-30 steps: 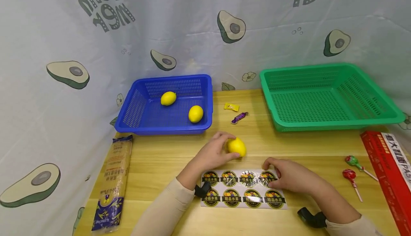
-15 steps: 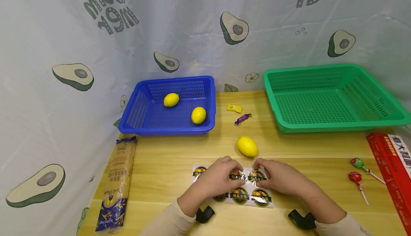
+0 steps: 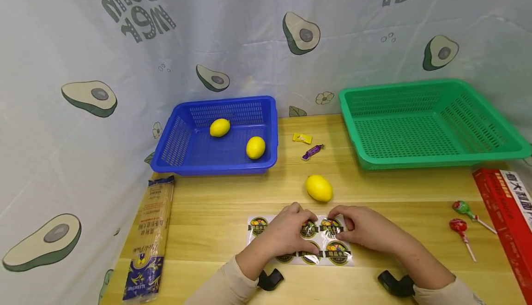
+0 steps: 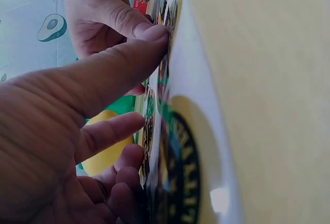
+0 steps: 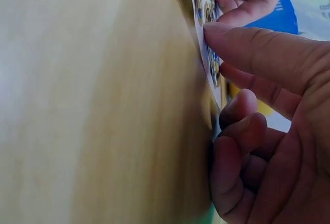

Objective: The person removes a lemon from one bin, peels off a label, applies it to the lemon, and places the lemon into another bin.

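A sheet of round fruit stickers (image 3: pixel 325 237) lies on the wooden table, glossy, with dark labels in two rows. My left hand (image 3: pixel 283 232) rests over its middle and hides some stickers; in the left wrist view the thumb (image 4: pixel 152 37) touches the sheet, with the other fingers spread behind. At the upper right sticker is my right hand (image 3: pixel 370 232), thumb and index finger apart on either side of it. The right wrist view has that thumb (image 5: pixel 219 30) against the sheet and the lower fingers loosely bent. Just beyond both hands lies a lemon (image 3: pixel 319 188).
A blue basket (image 3: pixel 212 172) with two lemons stands back left, a green basket (image 3: pixel 440 161) back right. Two wrapped candies lie between them. A spaghetti pack (image 3: pixel 149 236) is at left; two lollipops (image 3: pixel 459 226) and a red pasta box (image 3: pixel 504 212) are at right.
My left hand has let go of the lemon and come down onto the sticker sheet. The sheet and my right hand have shifted a little left.
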A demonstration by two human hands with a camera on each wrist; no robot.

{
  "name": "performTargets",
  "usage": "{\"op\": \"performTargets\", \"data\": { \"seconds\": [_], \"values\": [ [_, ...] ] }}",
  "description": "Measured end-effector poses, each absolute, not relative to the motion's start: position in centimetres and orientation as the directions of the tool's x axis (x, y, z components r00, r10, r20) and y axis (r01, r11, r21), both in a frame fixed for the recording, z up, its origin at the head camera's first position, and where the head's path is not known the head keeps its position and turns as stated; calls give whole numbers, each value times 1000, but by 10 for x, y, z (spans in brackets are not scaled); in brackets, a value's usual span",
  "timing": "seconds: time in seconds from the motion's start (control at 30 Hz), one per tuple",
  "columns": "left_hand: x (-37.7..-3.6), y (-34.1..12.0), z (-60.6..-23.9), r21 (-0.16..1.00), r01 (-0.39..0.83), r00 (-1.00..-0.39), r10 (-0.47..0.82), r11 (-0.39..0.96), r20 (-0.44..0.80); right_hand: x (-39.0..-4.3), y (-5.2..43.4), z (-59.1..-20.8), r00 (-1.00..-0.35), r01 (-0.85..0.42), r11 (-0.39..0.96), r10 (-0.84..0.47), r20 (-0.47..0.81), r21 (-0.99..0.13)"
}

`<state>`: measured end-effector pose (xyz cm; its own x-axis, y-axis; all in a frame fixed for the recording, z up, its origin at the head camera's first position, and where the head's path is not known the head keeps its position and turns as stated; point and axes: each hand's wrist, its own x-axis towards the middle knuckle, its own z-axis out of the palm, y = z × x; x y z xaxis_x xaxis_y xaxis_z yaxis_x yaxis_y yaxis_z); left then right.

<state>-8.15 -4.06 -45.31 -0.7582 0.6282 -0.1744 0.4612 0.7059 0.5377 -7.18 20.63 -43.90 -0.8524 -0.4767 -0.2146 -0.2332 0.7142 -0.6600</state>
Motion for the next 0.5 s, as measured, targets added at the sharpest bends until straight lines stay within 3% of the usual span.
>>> {"op": "performTargets", "data": {
  "seconds": [0.5],
  "values": [
    [-83, -39, -455, 520, 459, -761, 621, 720, -187, -72, 206, -440, -870, -176, 720, -432, -235, -672]
  ]
}}
